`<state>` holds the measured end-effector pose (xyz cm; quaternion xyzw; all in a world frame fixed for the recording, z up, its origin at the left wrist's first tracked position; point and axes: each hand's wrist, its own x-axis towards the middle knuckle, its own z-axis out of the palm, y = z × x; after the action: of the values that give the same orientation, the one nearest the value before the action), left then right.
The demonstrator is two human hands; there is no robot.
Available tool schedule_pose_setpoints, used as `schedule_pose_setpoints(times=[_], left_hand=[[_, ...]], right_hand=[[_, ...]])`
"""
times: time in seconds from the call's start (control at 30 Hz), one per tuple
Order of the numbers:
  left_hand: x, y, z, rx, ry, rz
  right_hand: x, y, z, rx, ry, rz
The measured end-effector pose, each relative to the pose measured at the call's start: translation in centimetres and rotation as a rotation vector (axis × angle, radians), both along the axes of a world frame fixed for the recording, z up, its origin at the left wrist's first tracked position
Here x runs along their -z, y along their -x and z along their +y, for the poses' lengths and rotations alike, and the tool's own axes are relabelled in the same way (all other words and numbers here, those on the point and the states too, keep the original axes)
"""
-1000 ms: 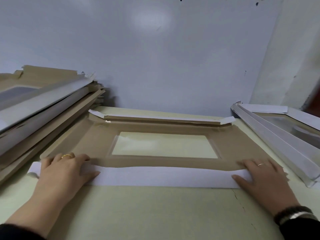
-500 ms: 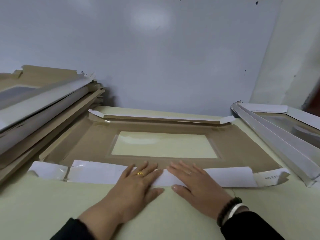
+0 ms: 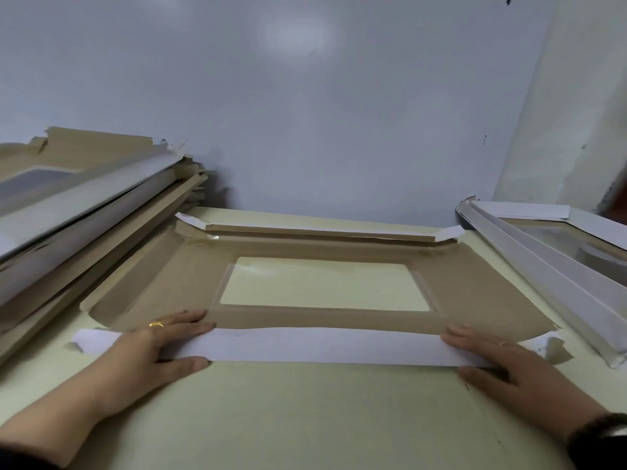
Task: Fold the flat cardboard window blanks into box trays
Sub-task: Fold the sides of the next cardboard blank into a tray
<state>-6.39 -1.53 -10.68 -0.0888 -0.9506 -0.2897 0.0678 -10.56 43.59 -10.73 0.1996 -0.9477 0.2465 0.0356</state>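
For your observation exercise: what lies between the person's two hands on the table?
In the head view, the folded white flap of the cardboard blank spans from left hand to right hand.

Packing workshop: stacked cardboard blanks (image 3: 84, 212)

pale yellow-green table (image 3: 305, 412), brown cardboard window blank (image 3: 163, 283) flat at centre, cardboard stack (image 3: 84, 212) at left, folded trays (image 3: 549, 276) at right
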Motion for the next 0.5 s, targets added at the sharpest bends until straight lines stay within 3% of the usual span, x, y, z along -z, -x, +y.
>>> schedule_pose_setpoints(times=[0.27,0.5], left_hand=[[0.0,-0.1,-2.2,-0.085,0.061,0.107],[-0.7,0.3,-2.2,-0.245,0.202,0.272]], right_hand=[[-0.3,-0.1,1.0,0.140,0.086,0.100],[-0.8,0.3,0.6,0.269,0.012,0.278]])
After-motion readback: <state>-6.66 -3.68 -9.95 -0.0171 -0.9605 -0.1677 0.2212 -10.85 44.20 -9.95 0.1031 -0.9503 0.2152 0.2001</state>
